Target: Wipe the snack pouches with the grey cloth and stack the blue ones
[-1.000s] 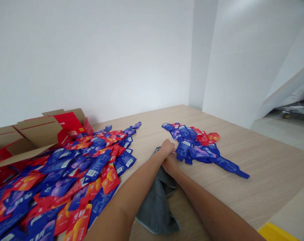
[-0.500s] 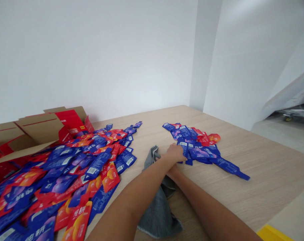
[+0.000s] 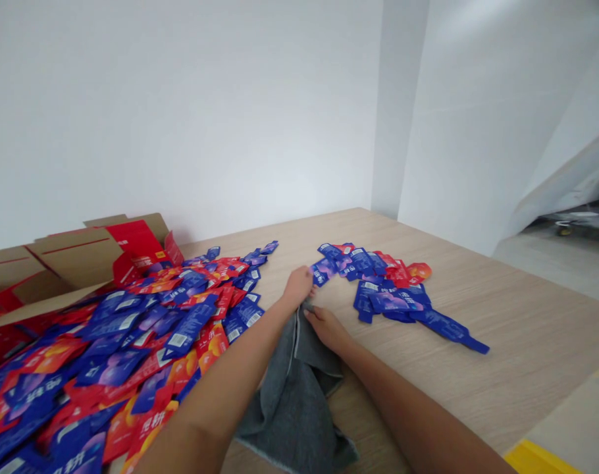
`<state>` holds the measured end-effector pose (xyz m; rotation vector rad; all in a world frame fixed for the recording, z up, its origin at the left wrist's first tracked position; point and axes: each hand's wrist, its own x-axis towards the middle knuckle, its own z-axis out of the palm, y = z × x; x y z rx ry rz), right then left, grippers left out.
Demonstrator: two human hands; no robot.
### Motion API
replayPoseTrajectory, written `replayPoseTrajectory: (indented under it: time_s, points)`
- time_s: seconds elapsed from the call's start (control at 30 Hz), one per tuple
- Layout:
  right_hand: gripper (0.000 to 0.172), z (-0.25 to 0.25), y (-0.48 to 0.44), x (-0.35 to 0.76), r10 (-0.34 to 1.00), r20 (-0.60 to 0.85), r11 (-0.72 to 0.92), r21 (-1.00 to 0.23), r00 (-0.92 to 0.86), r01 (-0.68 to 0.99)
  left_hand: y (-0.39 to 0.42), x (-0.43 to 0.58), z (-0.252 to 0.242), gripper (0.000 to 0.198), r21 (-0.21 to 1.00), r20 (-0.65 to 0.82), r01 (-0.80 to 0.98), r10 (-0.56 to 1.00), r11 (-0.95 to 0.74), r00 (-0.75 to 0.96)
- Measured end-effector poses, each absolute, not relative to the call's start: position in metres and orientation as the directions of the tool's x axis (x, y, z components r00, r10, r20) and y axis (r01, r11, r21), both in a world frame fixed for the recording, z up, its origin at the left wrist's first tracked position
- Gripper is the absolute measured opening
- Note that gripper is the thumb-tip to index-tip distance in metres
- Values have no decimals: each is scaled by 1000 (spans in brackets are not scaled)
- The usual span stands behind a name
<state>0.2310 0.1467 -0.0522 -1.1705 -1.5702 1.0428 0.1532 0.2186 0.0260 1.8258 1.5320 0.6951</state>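
Above the cloth's top edge, my left hand (image 3: 299,286) is closed, pinching a blue packet (image 3: 324,271) that sticks out to the right of its fingers. Just below and to the right, my right hand (image 3: 329,329) grips the top edge of a grey denim cloth (image 3: 302,401) with a pale seam. The cloth hangs in folds and spreads on the table towards me. Close to the right of both hands lies a small pile of blue and red packets (image 3: 398,301).
A large heap of red and blue packets (image 3: 116,365) covers the left side of the wooden table (image 3: 477,289). Behind it stands an open red cardboard box (image 3: 79,253) with raised flaps. A white wall (image 3: 280,118) rises behind; a yellow edge (image 3: 536,457) shows at lower right.
My left hand has moved left from the small pile, now with a blue packet in its fingers. The cloth has spread wider, and my right hand, mostly hidden before, shows at its edge.
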Motion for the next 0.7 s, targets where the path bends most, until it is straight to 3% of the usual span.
replayPoseTrajectory:
  time_s: [0.07,0.13,0.2,0.27,0.37,0.43,0.57,0.7]
  points:
    - [31,-46,144,230,975,137,161,-978,-175,135,217,127,34,24,865,81,488,993,-115,92]
    - [34,-39,142,229,985,69,52,-993,-159,-109,206,104,39,21,929,164,335,986,-155,1]
    - [38,-33,142,229,989,-37,-93,-912,-146,-400,188,88,40,21,956,219,214,973,-199,-74]
    - [42,-30,144,231,983,-113,-177,-807,-147,-564,167,78,39,25,970,239,60,967,-234,-92]
    - [51,-32,151,239,991,-93,-133,-787,-97,-602,139,75,36,30,961,215,-175,976,-216,-26]
    - [53,-33,155,246,998,-24,-51,-824,-55,-564,129,75,36,31,960,178,-228,983,-165,39]
    - [52,-25,156,256,998,66,52,-857,-10,-512,132,67,38,27,975,144,-183,985,-125,91]
    - [54,-15,144,250,990,137,111,-880,-22,-462,140,59,39,17,981,189,24,971,-195,143]
